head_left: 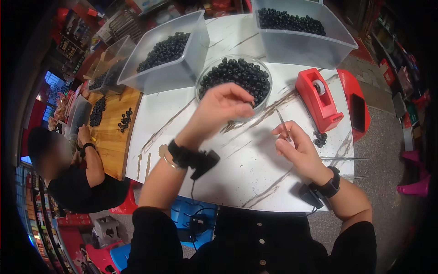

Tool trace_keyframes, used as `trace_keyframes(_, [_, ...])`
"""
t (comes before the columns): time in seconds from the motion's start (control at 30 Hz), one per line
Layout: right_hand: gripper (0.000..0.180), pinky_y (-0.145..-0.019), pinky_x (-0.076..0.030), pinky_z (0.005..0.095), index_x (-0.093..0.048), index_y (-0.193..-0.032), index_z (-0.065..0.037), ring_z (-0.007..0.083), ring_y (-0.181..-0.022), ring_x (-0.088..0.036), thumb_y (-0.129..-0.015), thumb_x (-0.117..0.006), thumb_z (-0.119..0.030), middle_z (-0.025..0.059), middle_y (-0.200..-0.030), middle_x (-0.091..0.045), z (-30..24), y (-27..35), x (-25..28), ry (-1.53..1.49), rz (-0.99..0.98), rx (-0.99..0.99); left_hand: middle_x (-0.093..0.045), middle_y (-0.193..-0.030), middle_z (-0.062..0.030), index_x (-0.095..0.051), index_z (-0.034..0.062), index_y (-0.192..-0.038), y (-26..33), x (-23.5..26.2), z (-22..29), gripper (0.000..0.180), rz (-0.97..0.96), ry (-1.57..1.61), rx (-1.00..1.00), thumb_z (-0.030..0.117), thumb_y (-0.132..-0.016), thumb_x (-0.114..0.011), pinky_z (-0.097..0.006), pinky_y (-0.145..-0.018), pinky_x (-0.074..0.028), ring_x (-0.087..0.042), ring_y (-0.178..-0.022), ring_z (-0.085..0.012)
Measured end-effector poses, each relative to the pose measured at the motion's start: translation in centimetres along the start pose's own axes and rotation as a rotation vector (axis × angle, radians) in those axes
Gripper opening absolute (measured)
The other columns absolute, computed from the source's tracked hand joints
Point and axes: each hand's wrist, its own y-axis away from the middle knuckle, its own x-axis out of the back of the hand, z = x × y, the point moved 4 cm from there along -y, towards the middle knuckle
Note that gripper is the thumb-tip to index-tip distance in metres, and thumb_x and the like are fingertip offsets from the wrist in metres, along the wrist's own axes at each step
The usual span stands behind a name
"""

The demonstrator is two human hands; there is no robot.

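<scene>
My left hand (pixel 222 106) hovers at the near rim of a round clear bowl (pixel 204 75) full of black beads (pixel 237 75), fingertips pinched together; whether a bead sits between them is hidden. My right hand (pixel 296 146) holds a thin metal needle (pixel 281 121) that points up and away toward the bowl. Both wrists wear black bands with small devices. A few loose black beads (pixel 320 138) lie on the white marble table (pixel 255 178) just right of my right hand.
A red tape dispenser (pixel 318 98) stands right of the bowl. Two clear bins of black beads (pixel 169 50) (pixel 292 22) sit at the back. More thin needles (pixel 344 159) lie at the right edge. Another person (pixel 77 173) works at a wooden table (pixel 112 137) on the left.
</scene>
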Motion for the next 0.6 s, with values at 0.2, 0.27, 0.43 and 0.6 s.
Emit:
trace_keyframes(0.2, [0.020, -0.057, -0.033, 0.0156, -0.043, -0.106, -0.004, 0.0019, -0.062, -0.041, -0.089, -0.043, -0.015, -0.0010, -0.075, -0.048, -0.2, 0.1, -0.1, -0.100, -0.032, -0.041, -0.058, -0.091, -0.0111, -0.052, -0.0003, -0.097, 2.1, -3.4, -3.4, 0.021, -0.050, 0.394, 0.034, -0.006, -0.077, -0.054, -0.027, -0.075, -0.048, -0.059, -0.083, -0.0191])
trace_keyframes(0.27, [0.021, -0.054, -0.029, 0.0150, -0.042, -0.108, -0.005, 0.0010, -0.059, -0.037, -0.091, -0.039, -0.017, -0.0015, -0.070, -0.048, -0.1, 0.1, -0.1, -0.276, -0.032, -0.072, -0.059, -0.095, -0.0120, -0.051, 0.0002, -0.103, 2.1, -2.9, -5.0, 0.024, -0.037, 0.420, 0.110, -0.004, -0.079, -0.052, -0.027, -0.077, -0.047, -0.058, -0.083, -0.0180])
trace_keyframes(0.43, [0.025, -0.056, -0.033, 0.0165, -0.040, -0.113, -0.005, 0.0024, -0.061, -0.040, -0.091, -0.039, -0.017, -0.0004, -0.072, -0.050, 0.0, 0.1, -0.2, -0.053, 0.009, -0.067, -0.058, -0.094, -0.0107, -0.051, -0.0015, -0.100, 2.3, -3.0, -6.5, 0.023, 0.002, 0.454, 0.019, -0.007, -0.078, -0.053, -0.026, -0.076, -0.048, -0.059, -0.085, -0.0183])
trace_keyframes(0.6, [0.028, -0.063, -0.039, 0.0203, -0.038, -0.116, -0.003, 0.0062, -0.068, -0.049, -0.090, -0.041, -0.015, 0.0027, -0.080, -0.054, 0.1, 0.2, -0.7, 0.101, -0.040, 0.013, -0.060, -0.090, -0.0104, -0.051, 0.0002, -0.096, 2.2, -2.9, -6.8, 0.020, -0.024, 0.468, -0.026, -0.007, -0.078, -0.052, -0.024, -0.074, -0.048, -0.060, -0.082, -0.0170])
